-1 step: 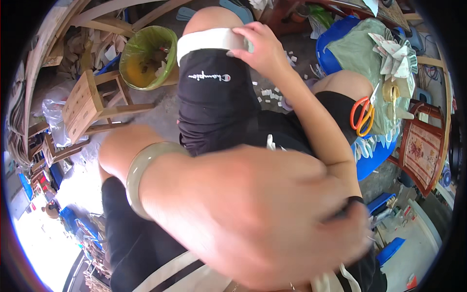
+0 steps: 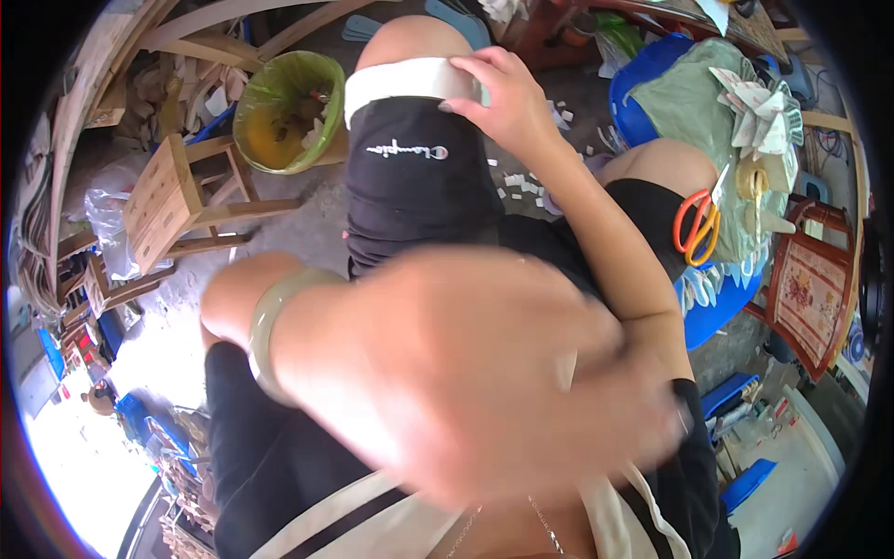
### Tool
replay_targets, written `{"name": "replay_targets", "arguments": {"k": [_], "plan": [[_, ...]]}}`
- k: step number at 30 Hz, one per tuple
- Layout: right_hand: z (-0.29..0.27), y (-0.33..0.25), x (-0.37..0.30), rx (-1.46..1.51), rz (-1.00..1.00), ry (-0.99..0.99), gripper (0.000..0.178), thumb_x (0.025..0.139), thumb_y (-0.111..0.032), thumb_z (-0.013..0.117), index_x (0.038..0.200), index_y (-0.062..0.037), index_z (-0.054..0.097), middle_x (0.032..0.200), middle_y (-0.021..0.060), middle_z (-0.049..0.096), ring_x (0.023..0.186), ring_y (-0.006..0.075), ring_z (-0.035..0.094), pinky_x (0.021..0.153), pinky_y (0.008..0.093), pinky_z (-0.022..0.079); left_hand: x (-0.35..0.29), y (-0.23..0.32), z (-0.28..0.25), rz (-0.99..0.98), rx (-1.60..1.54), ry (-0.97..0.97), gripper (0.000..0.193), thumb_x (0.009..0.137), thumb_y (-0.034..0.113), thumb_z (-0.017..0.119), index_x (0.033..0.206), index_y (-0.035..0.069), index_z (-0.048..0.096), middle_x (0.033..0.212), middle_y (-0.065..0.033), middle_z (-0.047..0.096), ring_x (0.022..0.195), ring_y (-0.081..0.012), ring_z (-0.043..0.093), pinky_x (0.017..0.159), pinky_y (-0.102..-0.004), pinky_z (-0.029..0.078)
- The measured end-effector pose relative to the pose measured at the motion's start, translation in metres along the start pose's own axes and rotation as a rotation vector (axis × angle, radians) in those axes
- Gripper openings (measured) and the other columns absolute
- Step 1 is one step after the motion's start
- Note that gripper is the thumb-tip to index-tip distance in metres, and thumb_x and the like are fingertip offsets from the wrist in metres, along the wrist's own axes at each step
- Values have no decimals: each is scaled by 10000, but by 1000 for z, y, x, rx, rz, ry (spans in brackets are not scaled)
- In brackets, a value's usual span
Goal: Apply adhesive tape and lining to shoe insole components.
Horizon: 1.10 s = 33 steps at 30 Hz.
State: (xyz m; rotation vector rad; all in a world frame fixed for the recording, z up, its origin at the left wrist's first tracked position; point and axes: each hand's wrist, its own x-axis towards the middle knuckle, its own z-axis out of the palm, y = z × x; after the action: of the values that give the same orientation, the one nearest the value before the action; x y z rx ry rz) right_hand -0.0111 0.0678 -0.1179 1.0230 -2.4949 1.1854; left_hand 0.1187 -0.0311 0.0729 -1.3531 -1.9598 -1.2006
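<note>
A white band-like strip (image 2: 400,78) lies across my left thigh just above the knee, over the black shorts (image 2: 414,186). My right hand (image 2: 507,101) holds its right end, thumb below and fingers above. Close to the camera, my left hand (image 2: 484,363) crosses in front of my body, with a pale bangle (image 2: 270,326) on the wrist. It is smeared by motion, so its fingers and anything in them cannot be made out. Beside my right thigh lie scissors (image 2: 697,226) with orange handles.
To the left stand a bin (image 2: 290,112) with a yellow-green liner and a wooden stool (image 2: 163,210). White scraps (image 2: 514,180) litter the floor. At the right are a blue basin (image 2: 633,88), a stack of pale flat pieces (image 2: 759,116), a tape roll (image 2: 751,179) and a floral-backed chair (image 2: 805,284).
My left hand has shifted slightly up and left, uncovering more of my chest. The right hand keeps its hold on the white strip. The whole view has moved slightly.
</note>
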Motion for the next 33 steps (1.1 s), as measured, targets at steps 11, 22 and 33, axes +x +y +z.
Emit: {"name": "replay_targets", "arguments": {"k": [11,22,33], "plan": [[2,-3,-2,129,126,30,325,655,-84,763,959,-79,648,952,58,578,892,270,552,767,357,474,-147,-126,-25,-909,580,-4,405,782,159,698,1155,31,607,1194,-119,593,1087,-289,573,911,-338,462],[7,-7,-4,17,-78,174,341,631,-63,767,939,-89,624,951,38,559,892,247,542,802,362,412,-153,-122,-13,-670,835,118,252,706,107,740,931,55,640,1014,-75,638,924,-257,612,834,-367,482],[-6,-28,8,2,-270,75,246,688,-50,725,921,-98,662,923,-1,624,906,226,576,811,347,418,-145,-102,-27,-626,832,-85,142,741,83,694,871,104,642,802,-36,600,793,-230,592,867,-377,422]]}}
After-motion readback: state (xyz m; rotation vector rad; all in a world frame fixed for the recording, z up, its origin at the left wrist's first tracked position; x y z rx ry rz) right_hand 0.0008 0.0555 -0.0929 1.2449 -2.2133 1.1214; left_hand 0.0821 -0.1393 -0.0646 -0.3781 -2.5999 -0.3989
